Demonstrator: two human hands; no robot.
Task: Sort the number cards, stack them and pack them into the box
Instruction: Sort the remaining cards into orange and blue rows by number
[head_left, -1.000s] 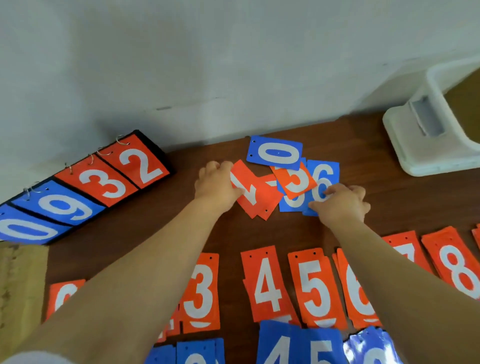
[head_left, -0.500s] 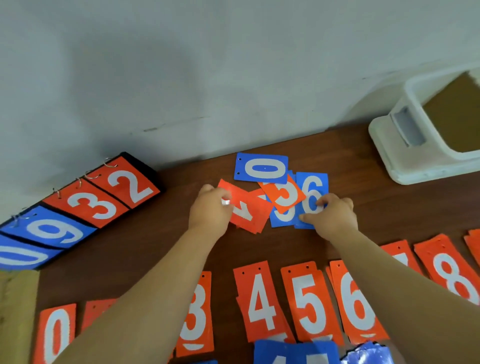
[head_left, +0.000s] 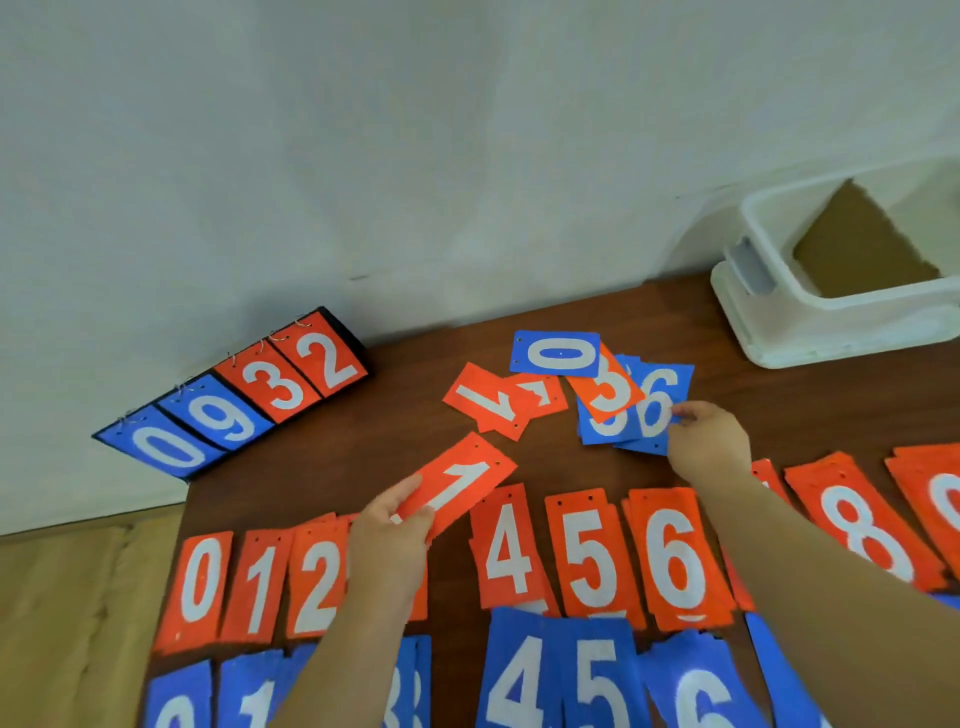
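My left hand (head_left: 392, 525) holds an orange 1 card (head_left: 457, 483) by its lower end, lifted above the orange row. My right hand (head_left: 709, 441) pinches the right edge of a blue 6 card (head_left: 657, 402) in the loose pile. That pile also has a blue 0 card (head_left: 556, 353), an orange 3 card (head_left: 608, 387) and an upside-down orange 1 card (head_left: 485, 397). Sorted orange stacks run 0 (head_left: 200, 579), 1 (head_left: 257, 584), 2 (head_left: 314, 584), 4 (head_left: 506, 545), 5 (head_left: 589, 551), 6 (head_left: 675, 556), 8 (head_left: 862, 525). Blue stacks lie below them, among them the blue 4 stack (head_left: 519, 675).
A white plastic box (head_left: 779, 317) with brown cardboard inside stands at the back right. A ring-bound flip scoreboard (head_left: 234, 410) showing 0 9 3 2 leans by the wall at left. The brown table (head_left: 363, 457) ends at left beside a tan surface (head_left: 78, 623).
My left hand has pulled an orange 1 card out of the loose pile and drawn it back toward the orange row. My right hand stays at the blue 6 card.
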